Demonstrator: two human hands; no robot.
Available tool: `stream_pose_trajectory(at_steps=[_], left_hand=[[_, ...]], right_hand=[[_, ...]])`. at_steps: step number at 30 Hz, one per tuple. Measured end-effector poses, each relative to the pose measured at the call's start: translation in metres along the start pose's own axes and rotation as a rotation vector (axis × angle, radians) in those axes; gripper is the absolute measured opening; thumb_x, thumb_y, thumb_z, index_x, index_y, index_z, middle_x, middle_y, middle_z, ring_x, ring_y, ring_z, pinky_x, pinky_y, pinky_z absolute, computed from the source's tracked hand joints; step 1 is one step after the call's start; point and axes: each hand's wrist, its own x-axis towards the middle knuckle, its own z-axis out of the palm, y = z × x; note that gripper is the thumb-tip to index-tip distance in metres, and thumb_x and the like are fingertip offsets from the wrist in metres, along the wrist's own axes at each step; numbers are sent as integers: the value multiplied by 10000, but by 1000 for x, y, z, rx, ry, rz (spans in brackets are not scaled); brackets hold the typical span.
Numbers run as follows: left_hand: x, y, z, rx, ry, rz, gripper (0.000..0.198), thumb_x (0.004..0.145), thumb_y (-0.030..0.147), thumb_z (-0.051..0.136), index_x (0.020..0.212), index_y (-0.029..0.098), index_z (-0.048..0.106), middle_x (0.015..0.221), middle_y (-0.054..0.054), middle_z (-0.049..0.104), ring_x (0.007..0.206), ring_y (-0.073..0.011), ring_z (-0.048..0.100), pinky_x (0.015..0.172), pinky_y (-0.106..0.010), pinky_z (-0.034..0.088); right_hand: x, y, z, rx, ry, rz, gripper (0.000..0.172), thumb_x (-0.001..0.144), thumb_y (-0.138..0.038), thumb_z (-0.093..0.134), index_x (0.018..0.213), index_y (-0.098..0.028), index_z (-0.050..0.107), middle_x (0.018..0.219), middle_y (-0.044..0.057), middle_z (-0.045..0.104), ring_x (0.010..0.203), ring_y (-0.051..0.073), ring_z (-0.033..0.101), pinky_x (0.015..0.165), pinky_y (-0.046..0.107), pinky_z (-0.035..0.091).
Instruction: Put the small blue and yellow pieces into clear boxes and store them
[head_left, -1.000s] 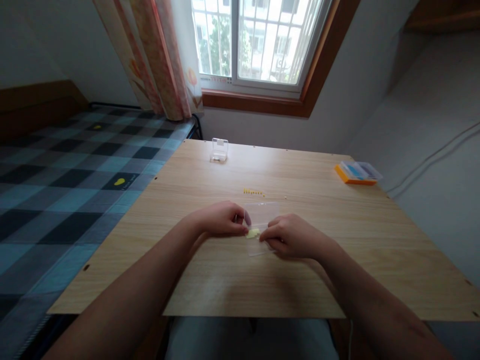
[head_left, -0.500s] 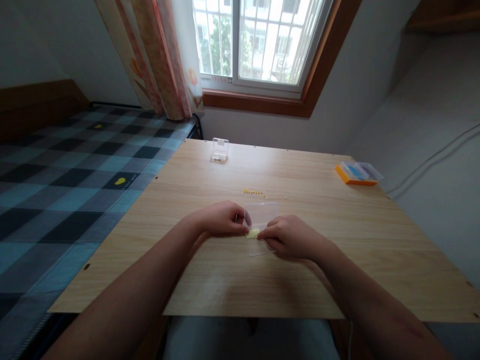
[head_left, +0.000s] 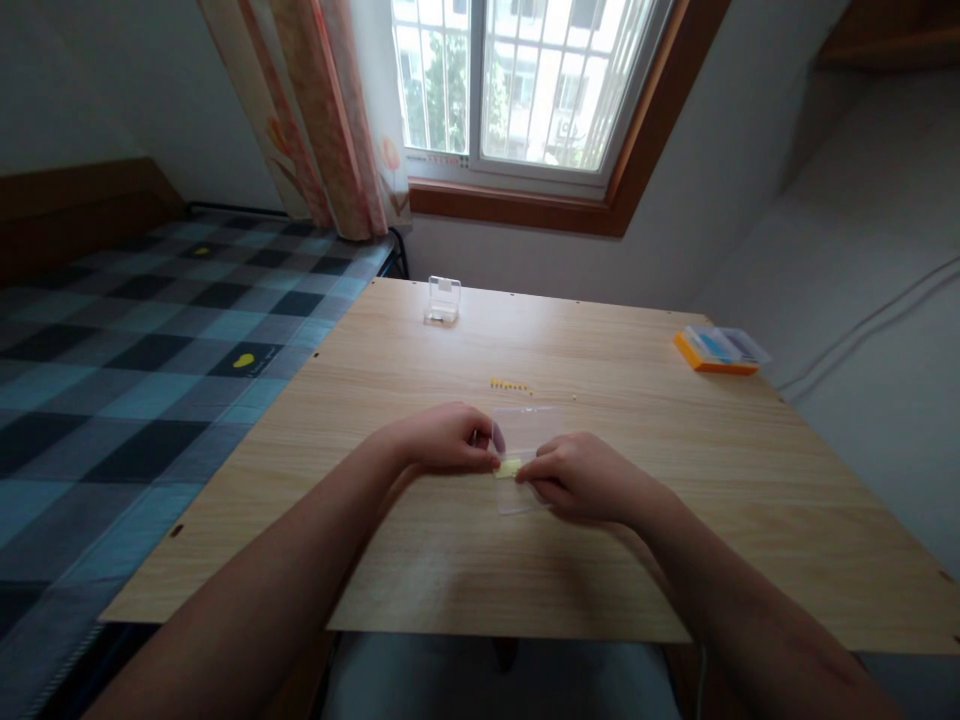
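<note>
A clear plastic piece [head_left: 528, 425], thin and roughly rectangular, lies between my hands over the table. Across its middle sits a small pale yellow piece [head_left: 508, 468]. My left hand [head_left: 452, 438] has its fingers curled at the plastic's left edge, with the thumb tip by the yellow piece. At the right edge, my right hand [head_left: 581, 476] is bent round the plastic, and its index fingertip presses at the yellow piece's right end. Part of the plastic is hidden under the right fingers. Just beyond it lies a row of tiny yellow pieces [head_left: 508, 384].
On the wooden table [head_left: 420, 560], an open clear box [head_left: 442, 302] stands at the back left. An orange case with a clear lid [head_left: 716, 352] is at the right edge. One tiny pale bit [head_left: 574, 398] lies right of the yellow row. A checked bed [head_left: 150, 330] adjoins the left.
The whole view has shifted very slightly. Both hands keep nearly the same hold, with the right index finger still at the yellow piece.
</note>
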Motion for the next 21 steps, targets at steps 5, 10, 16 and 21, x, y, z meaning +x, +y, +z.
stream_pose_trajectory(at_steps=[5, 10, 16, 21], left_hand=[[0, 1, 0, 5, 5, -4, 336, 809, 393, 653, 1067, 212, 771, 683, 16, 651, 619, -137, 534, 568, -259, 331], [0, 1, 0, -6, 12, 3, 335, 805, 394, 659, 1057, 205, 773, 688, 14, 651, 621, -135, 537, 566, -253, 328], [0, 1, 0, -6, 10, 0, 322, 805, 383, 658, 1049, 210, 775, 678, 16, 648, 613, -135, 533, 555, -252, 330], [0, 0, 1, -12, 16, 8, 318, 800, 374, 659, 1045, 206, 773, 674, 18, 640, 609, -131, 524, 555, -249, 321]], right_hand=[[0, 1, 1, -4, -3, 8, 295, 901, -154, 545, 1034, -250, 789, 853, 25, 756, 718, 150, 636, 664, 281, 358], [0, 0, 0, 2, 0, 19, 289, 906, -161, 543, 1031, -246, 789, 869, 28, 761, 729, 151, 642, 668, 279, 362], [1, -1, 0, 2, -2, 30, 287, 912, -165, 539, 1027, -247, 788, 874, 28, 763, 730, 151, 640, 671, 277, 366], [1, 0, 0, 5, -1, 21, 286, 918, -172, 536, 1022, -247, 791, 865, 31, 761, 726, 152, 643, 668, 276, 368]])
